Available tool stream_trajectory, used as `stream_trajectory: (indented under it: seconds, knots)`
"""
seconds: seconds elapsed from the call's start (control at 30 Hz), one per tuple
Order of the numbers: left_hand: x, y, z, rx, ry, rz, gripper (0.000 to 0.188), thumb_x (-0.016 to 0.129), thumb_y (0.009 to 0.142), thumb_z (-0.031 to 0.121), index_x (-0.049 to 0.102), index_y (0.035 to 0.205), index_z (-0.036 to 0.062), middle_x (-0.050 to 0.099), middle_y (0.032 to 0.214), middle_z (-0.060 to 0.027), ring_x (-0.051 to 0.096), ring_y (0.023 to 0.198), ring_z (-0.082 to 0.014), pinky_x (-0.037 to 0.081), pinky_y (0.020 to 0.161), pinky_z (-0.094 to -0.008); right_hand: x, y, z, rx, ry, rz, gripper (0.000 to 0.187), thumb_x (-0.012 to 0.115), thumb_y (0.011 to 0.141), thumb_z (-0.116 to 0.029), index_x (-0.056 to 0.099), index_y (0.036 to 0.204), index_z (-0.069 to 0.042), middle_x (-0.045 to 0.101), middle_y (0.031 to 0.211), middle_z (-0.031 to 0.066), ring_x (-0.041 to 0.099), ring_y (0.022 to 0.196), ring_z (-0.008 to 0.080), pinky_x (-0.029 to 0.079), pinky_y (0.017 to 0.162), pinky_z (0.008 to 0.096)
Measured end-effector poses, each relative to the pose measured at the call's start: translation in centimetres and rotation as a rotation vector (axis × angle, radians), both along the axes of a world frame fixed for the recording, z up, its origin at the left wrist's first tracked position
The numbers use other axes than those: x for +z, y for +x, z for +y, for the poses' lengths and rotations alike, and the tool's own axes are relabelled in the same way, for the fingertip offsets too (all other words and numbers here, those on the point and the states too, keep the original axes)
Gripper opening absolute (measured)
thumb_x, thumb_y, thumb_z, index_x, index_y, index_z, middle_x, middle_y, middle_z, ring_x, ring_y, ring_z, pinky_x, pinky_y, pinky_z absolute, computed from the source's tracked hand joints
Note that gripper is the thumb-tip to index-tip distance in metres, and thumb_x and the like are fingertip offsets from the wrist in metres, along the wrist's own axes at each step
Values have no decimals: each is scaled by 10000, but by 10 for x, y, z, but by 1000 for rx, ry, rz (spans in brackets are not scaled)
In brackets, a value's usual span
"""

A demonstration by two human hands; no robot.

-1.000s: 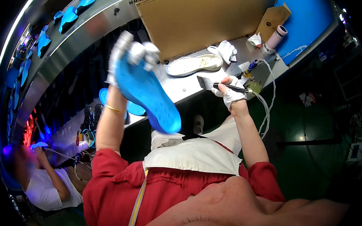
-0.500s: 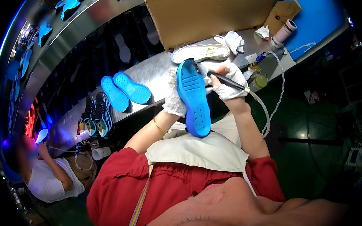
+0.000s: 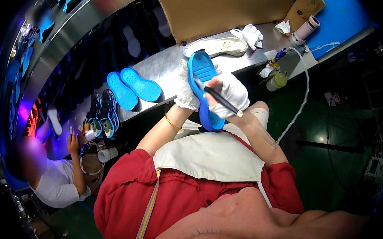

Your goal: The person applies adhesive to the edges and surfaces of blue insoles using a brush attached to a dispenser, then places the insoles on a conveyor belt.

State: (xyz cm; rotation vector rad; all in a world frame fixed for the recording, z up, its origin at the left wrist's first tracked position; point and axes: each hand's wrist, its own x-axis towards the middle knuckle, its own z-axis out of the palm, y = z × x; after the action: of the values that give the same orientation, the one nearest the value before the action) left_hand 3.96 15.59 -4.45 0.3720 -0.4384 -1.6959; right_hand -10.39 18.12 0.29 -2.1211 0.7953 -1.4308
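Observation:
A bright blue shoe sole [image 3: 203, 68] with grooves and small holes is held up at a tilt above my lap. My gloved left hand [image 3: 185, 89] is wrapped around its left side, with most of the fingers hidden behind it. In my right hand [image 3: 232, 95], gloved with bare fingertips, is a black-handled brush [image 3: 220, 99] with a pale end toward my wrist. Its tip rests at or just over the sole's left edge near the middle; contact cannot be made out. The right hand covers part of the sole's lower half.
Two blue soles [image 3: 140, 84] and a pair of dark sneakers [image 3: 109, 111] stand on the metal bench at left. Behind my hands lie a white sole [image 3: 217, 46] and a white cloth [image 3: 250, 36]. A white tube [image 3: 306, 86] loops at right. A co-worker [image 3: 60, 177] sits at left.
My right hand has brought the brush down and left across the sole, from its upper right side to its left edge. The sole has risen slightly in my left hand.

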Motion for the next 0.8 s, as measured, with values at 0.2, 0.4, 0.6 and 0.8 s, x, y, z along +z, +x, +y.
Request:
stream_trajectory:
  seconds: [0.2, 0.4, 0.6, 0.8]
  knots:
    - [-3, 12, -2, -20, 79, -115, 866, 301, 846, 743, 399, 1374, 64, 488, 1313, -238, 509, 1178, -387, 425, 1003, -498, -17, -7, 4, 25, 51, -19, 245, 694, 667, -2, 581, 876, -59, 563, 752, 107, 595, 633, 255, 496, 597, 309]
    - [6, 13, 25, -297, 24, -51, 972, 280, 793, 807, 351, 1393, 46, 468, 1318, -255, 537, 1144, -376, 455, 967, -513, -26, -26, 26, 158, 595, -267, 163, 678, 758, -17, 556, 861, -51, 619, 769, 70, 632, 640, 117, 520, 626, 229]
    - [-2, 3, 52, -460, 59, -397, 983, 290, 756, 812, 347, 1385, 58, 511, 1295, -185, 572, 1111, -307, 479, 954, -458, -35, -44, 28, 116, 538, -288, 127, 641, 806, 20, 542, 878, -12, 638, 853, 111, 642, 670, 122, 528, 632, 237]
    - [5, -6, 16, -235, -27, -103, 1042, 344, 709, 855, 382, 1365, 45, 551, 1239, -193, 566, 1103, -335, 457, 970, -460, -19, -35, 13, 183, 581, -424, 84, 617, 849, 20, 549, 881, -16, 642, 869, 93, 621, 644, 92, 524, 616, 227]
